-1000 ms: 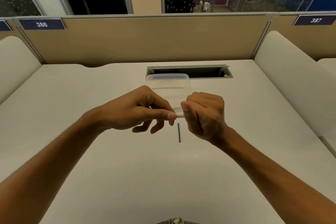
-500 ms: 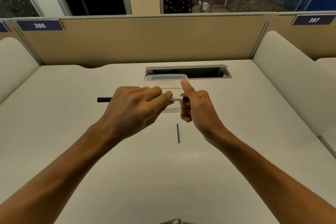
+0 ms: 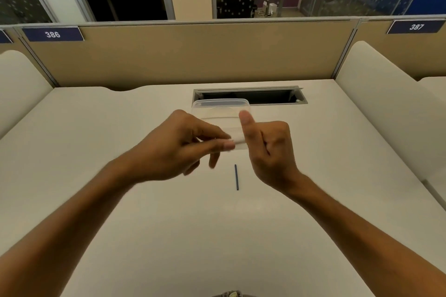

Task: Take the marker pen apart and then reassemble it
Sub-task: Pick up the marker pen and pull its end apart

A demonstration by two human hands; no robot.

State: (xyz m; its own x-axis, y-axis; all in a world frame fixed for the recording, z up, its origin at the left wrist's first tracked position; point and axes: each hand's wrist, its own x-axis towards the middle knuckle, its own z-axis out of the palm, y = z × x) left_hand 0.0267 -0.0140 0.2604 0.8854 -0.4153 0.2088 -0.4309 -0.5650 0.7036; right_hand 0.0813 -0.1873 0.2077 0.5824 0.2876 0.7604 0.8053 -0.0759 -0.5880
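Observation:
Both hands meet above the middle of the white desk. My left hand pinches the white marker pen barrel between thumb and forefinger; only a short, blurred white piece shows between the hands. My right hand closes around the barrel's other end with the thumb raised. The rest of the pen is hidden inside the hands. A thin dark ink rod lies loose on the desk just below and between the hands.
A clear plastic container stands behind the hands, in front of a dark cable slot in the desk. A beige partition wall runs across the back. Padded side dividers flank the desk left and right.
The dark pen end that stuck out left of my left hand half a second ago is hidden again. Both hands have dropped slightly and my left hand has turned back.

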